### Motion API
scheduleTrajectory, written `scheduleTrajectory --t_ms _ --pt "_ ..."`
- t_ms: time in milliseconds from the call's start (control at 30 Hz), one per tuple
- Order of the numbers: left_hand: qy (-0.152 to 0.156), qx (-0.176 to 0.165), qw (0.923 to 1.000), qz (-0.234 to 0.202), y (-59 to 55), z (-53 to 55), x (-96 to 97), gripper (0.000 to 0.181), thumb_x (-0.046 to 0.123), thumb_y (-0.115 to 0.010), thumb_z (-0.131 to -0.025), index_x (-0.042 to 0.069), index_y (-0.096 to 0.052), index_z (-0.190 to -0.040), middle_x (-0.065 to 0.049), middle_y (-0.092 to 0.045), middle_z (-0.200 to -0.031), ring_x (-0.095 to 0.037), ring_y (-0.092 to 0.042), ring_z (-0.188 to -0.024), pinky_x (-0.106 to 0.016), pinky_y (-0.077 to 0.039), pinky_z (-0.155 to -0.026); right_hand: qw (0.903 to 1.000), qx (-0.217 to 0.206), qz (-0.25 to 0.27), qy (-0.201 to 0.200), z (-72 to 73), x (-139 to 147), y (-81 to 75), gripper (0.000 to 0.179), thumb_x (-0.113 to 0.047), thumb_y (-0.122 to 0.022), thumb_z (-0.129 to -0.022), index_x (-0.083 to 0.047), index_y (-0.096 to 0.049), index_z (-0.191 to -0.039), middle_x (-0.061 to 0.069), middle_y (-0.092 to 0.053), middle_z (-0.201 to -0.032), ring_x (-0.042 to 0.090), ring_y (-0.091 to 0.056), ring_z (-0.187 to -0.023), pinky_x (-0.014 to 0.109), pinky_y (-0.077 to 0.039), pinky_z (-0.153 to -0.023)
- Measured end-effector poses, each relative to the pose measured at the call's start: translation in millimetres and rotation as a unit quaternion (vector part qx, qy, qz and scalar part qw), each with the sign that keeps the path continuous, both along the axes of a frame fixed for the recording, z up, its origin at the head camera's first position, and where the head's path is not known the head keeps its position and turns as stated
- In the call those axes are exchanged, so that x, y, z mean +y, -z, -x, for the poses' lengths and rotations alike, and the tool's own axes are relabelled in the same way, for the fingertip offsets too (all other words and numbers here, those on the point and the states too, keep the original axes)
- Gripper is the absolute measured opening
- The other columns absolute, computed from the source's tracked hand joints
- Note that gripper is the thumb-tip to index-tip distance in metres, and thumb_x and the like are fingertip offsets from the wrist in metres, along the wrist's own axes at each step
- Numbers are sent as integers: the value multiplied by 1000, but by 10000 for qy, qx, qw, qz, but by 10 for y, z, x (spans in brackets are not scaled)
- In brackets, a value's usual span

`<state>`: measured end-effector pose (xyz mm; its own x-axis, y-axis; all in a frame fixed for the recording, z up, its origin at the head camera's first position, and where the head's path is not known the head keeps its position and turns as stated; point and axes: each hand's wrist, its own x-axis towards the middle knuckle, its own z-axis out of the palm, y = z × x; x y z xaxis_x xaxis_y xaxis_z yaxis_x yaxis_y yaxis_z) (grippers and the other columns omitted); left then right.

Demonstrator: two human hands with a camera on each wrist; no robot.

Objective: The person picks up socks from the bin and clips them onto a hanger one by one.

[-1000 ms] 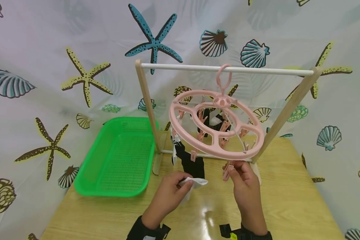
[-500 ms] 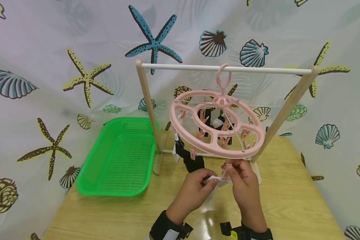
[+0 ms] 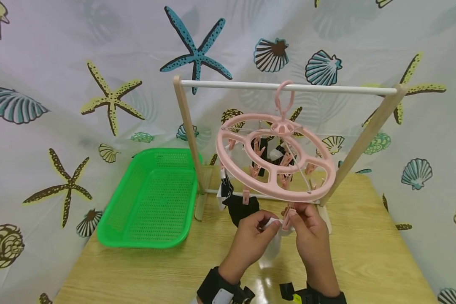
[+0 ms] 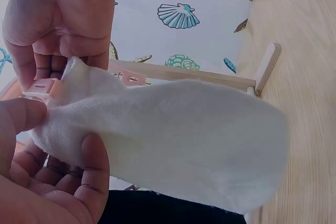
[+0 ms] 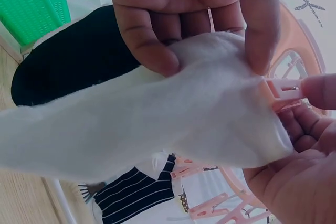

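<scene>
My left hand (image 3: 250,236) grips a white sock (image 4: 199,140) near its opening, thumb against the cloth. With thumb and fingers my right hand (image 3: 312,230) pinches a pink clothespin (image 5: 286,92) under the front edge of a round pink hanger (image 3: 250,182). The clothespin's jaws overlap the sock's edge in the right wrist view. The rest of the sock hangs below the left hand. Just left of it, a black sock (image 3: 241,207) hangs from the hanger.
The hanger hooks over the white bar (image 3: 231,85) of a wooden stand. Several clothespins dangle from its rings, and a black-and-white striped sock (image 5: 136,192) hangs there too. A green basket (image 3: 136,244) stands left on the wooden table (image 3: 364,253).
My left hand has moved right, bringing the white sock up to the clothespin. My right hand has stayed about in place. The black sock has swung slightly.
</scene>
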<state>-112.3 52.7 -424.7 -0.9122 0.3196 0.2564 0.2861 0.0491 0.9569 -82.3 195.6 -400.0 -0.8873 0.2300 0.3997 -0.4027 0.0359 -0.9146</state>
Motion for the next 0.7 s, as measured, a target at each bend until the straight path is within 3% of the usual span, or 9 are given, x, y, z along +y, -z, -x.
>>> scheduleTrajectory --t_ms 167,267,400,500,700 --pt "-34 -183 9998 -119 17 -25 14 12 21 -68 -95 10 -72 -97 5 -61 -76 -5 -50 -63 -20 -41 -57 9995 117 -51 -273 -24 30 50 14 7 -47 -101 16 -52 -110 17 -58 -92 15 -61 -79 23 -52 -71" --pt "-48 -232 9994 -234 32 -33 14 13 22 -69 -95 9 -72 -98 3 -64 -80 -5 -55 -68 -20 -46 -60 9994 43 -165 -312 -25 40 69 17 5 -47 -102 13 -54 -115 19 -58 -94 15 -61 -82 23 -52 -73" --pt "-161 -233 9993 -261 60 -42 -6 16 21 -69 -95 7 -71 -102 -1 -68 -97 -10 -62 -86 -24 -54 -69 9994 -178 -293 -112 -24 36 57 20 3 -51 -101 9 -57 -118 16 -59 -98 15 -61 -85 23 -52 -74" --pt "-361 -185 9991 -115 88 -56 -61 16 19 -69 -94 7 -71 -104 -3 -64 -108 -18 -60 -100 -26 -55 -72 9983 -391 -424 94 -21 35 30 22 2 -53 -100 8 -59 -121 11 -62 -101 14 -62 -88 21 -52 -75" --pt "-682 -229 9974 -75 203 -105 -237 12 14 -68 -95 7 -70 -104 -6 -60 -115 -28 -56 -106 -27 -53 -69 9916 -849 -772 589 -19 59 6 34 -2 -56 -100 3 -57 -133 13 -62 -120 13 -59 -109 20 -47 -89"
